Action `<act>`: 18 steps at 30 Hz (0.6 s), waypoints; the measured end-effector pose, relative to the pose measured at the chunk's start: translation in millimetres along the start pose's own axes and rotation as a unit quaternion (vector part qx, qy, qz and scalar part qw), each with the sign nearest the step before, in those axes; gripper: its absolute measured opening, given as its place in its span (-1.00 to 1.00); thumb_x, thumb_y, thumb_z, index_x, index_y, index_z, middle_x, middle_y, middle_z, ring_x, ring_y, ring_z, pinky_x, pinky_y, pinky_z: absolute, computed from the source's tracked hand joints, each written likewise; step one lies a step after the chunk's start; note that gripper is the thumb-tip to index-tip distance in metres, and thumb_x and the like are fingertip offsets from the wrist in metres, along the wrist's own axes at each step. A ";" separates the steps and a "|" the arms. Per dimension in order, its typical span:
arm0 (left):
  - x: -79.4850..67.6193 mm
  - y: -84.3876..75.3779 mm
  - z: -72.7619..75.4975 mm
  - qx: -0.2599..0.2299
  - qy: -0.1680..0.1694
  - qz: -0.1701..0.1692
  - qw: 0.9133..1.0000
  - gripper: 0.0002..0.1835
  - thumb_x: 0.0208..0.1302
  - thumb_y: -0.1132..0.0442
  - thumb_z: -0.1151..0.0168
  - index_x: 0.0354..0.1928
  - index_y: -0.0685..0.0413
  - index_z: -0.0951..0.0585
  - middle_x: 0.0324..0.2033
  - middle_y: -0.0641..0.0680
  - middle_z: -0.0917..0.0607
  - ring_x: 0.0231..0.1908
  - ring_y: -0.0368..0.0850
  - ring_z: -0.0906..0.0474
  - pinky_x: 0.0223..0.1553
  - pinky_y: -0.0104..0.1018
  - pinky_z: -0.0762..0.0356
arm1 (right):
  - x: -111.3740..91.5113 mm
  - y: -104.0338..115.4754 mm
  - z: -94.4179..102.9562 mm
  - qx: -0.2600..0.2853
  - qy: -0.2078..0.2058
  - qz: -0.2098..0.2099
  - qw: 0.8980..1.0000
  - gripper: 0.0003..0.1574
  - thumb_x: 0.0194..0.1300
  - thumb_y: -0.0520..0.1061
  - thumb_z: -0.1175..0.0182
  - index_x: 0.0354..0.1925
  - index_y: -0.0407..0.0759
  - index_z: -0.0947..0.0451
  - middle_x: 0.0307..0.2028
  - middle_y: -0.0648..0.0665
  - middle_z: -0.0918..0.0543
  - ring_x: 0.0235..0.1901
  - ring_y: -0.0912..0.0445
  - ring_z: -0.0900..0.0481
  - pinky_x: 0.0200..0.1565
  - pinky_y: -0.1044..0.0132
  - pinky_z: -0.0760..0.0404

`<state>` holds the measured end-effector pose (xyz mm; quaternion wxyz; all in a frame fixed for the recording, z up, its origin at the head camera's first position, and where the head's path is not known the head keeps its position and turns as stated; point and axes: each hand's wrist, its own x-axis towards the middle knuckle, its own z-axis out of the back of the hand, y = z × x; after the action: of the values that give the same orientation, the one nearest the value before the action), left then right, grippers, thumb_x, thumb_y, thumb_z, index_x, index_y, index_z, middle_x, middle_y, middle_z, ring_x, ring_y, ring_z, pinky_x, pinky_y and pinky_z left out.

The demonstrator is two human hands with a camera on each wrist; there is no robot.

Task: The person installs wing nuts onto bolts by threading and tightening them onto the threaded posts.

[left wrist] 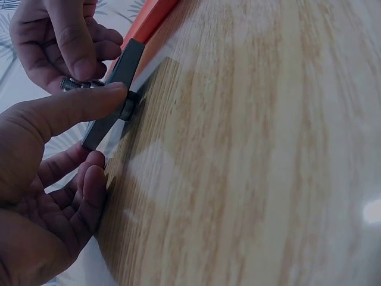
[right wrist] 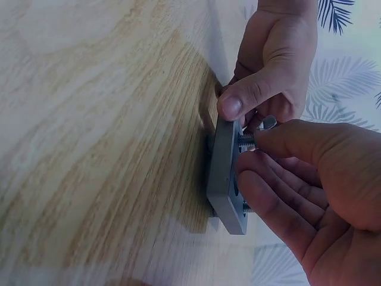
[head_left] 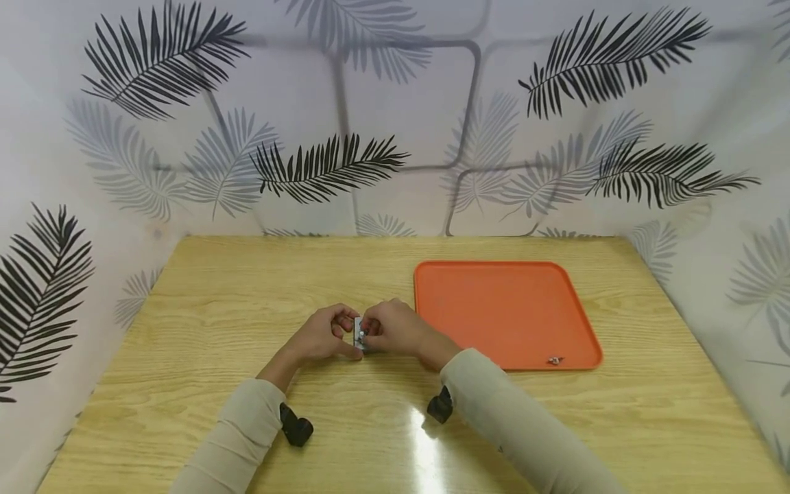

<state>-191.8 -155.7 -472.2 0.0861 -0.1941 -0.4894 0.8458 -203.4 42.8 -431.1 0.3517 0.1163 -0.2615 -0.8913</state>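
A small grey metal plate (right wrist: 225, 173) stands just above the wooden table, with threaded bolts (right wrist: 245, 140) through it. My left hand (head_left: 326, 333) grips the plate's edge, its thumb (left wrist: 107, 100) lying along one side and its fingertips at the lower end. Facing it, my right hand (head_left: 398, 329) pinches what looks like a wing nut (right wrist: 269, 123) on one bolt, between thumb and forefinger. Most of that nut is covered by the fingertips. Under the plate, a bolt head (left wrist: 128, 107) shows in the left wrist view.
An orange tray (head_left: 494, 309) lies to the right of my hands. Near its front right corner sits a small metal wing nut (head_left: 555, 360). The wooden table (head_left: 247, 274) ends at a leaf-patterned backdrop (head_left: 401, 103) behind and at the sides.
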 end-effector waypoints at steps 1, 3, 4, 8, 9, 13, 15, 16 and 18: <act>-0.1 -0.2 0.1 -0.001 0.001 0.000 1.000 -0.37 -0.02 0.30 -0.57 0.13 0.13 -0.51 -0.17 0.09 -0.51 -0.31 -0.08 -0.33 -0.21 -0.25 -0.39 | -0.3 -0.6 -0.2 -0.001 -0.001 -0.002 1.000 -0.91 0.26 -0.18 -0.33 -0.26 -0.18 -0.71 -0.38 -0.07 -0.78 -0.38 0.19 -0.69 -0.16 0.32 -0.64; 0.0 0.0 0.3 -0.002 0.001 -0.002 1.000 -0.37 -0.03 0.31 -0.57 0.13 0.14 -0.51 -0.17 0.09 -0.51 -0.32 -0.08 -0.32 -0.21 -0.25 -0.39 | -1.2 -1.7 -0.7 -0.003 -0.004 -0.002 1.000 -0.93 0.24 -0.16 -0.35 -0.31 -0.15 -0.71 -0.41 -0.06 -0.78 -0.41 0.22 -0.68 -0.09 0.26 -0.65; 0.0 -0.3 0.5 -0.003 0.001 -0.002 1.000 -0.37 -0.03 0.31 -0.57 0.13 0.14 -0.51 -0.17 0.09 -0.51 -0.32 -0.08 -0.32 -0.22 -0.25 -0.39 | -2.0 -2.0 -0.2 0.000 -0.005 -0.002 1.000 -0.93 0.23 -0.15 -0.37 -0.34 -0.14 -0.70 -0.43 -0.05 -0.77 -0.43 0.23 -0.67 0.02 0.18 -0.64; 0.3 -1.3 1.3 0.000 -0.001 -0.006 1.000 -0.38 -0.04 0.31 -0.57 0.11 0.14 -0.52 -0.18 0.10 -0.51 -0.32 -0.08 -0.33 -0.23 -0.25 -0.39 | -4.4 -2.2 1.3 0.018 0.002 -0.002 1.000 -0.86 0.22 -0.13 -0.37 -0.26 -0.14 -0.66 -0.41 -0.04 -0.75 -0.42 0.22 -0.65 -0.03 0.11 -0.66; 0.4 -1.6 1.4 0.001 -0.002 -0.006 1.000 -0.38 -0.04 0.30 -0.58 0.10 0.14 -0.52 -0.18 0.10 -0.52 -0.32 -0.08 -0.33 -0.23 -0.25 -0.39 | -4.7 -2.0 1.6 0.022 0.005 -0.002 1.000 -0.83 0.22 -0.14 -0.35 -0.20 -0.16 -0.65 -0.38 -0.05 -0.75 -0.39 0.20 -0.65 -0.03 0.12 -0.66; 0.3 -1.0 1.6 0.003 -0.002 -0.005 1.000 -0.38 -0.04 0.30 -0.57 0.10 0.13 -0.52 -0.16 0.10 -0.53 -0.31 -0.08 -0.33 -0.22 -0.25 -0.39 | -2.6 -0.9 1.9 0.022 0.019 0.014 0.999 -0.62 0.23 -0.27 -0.27 0.05 -0.21 -0.61 -0.18 -0.12 -0.76 -0.25 0.12 -0.70 -0.17 0.29 -0.65; -0.1 -1.2 1.3 0.001 -0.001 -0.003 1.000 -0.38 -0.05 0.30 -0.58 0.10 0.12 -0.52 -0.15 0.10 -0.53 -0.31 -0.08 -0.33 -0.22 -0.25 -0.38 | -1.0 -0.4 1.3 0.030 0.031 0.027 0.999 -0.58 0.25 -0.33 -0.22 0.10 -0.23 -0.60 -0.13 -0.15 -0.76 -0.22 0.07 -0.71 -0.16 0.30 -0.65; -0.3 -1.3 1.3 0.001 -0.001 -0.002 1.000 -0.39 -0.05 0.30 -0.58 0.09 0.12 -0.52 -0.15 0.10 -0.54 -0.31 -0.08 -0.33 -0.22 -0.25 -0.38 | -0.4 -0.2 0.9 0.032 0.035 0.034 0.998 -0.57 0.26 -0.35 -0.21 0.11 -0.23 -0.60 -0.11 -0.16 -0.75 -0.20 0.06 -0.72 -0.16 0.30 -0.66; -0.5 -1.5 1.6 0.006 0.000 -0.004 1.000 -0.39 -0.04 0.30 -0.58 0.09 0.13 -0.52 -0.15 0.10 -0.54 -0.31 -0.09 -0.33 -0.22 -0.27 -0.38 | 0.5 0.2 0.3 0.035 0.039 0.044 0.998 -0.57 0.27 -0.38 -0.19 0.11 -0.23 -0.61 -0.06 -0.18 -0.74 -0.19 0.03 -0.73 -0.14 0.28 -0.67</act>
<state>-192.1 -156.3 -470.1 0.0907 -0.1913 -0.4852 0.8484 -203.8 42.4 -430.7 0.3961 0.1514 -0.2832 -0.8602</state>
